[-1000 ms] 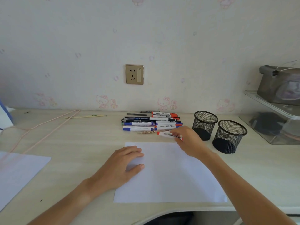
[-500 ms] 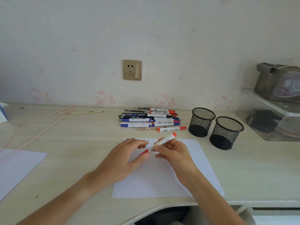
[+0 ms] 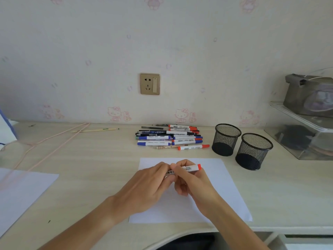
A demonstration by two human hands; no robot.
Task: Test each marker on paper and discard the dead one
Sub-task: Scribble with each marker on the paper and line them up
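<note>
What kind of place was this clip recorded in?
Probably a home desk, maybe in a child's room: cartoon-cat wallpaper, a wall socket, and a pale wooden desk with a pile of markers and mesh pen cups.

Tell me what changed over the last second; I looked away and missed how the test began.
The right hand took a red-capped marker from beside the pile and brought it toward the person, over the paper. The left hand lifted off the sheet and now grips the marker's other end, so both hands hold it. The pile, the two mesh cups and the paper stayed where they were.
</note>
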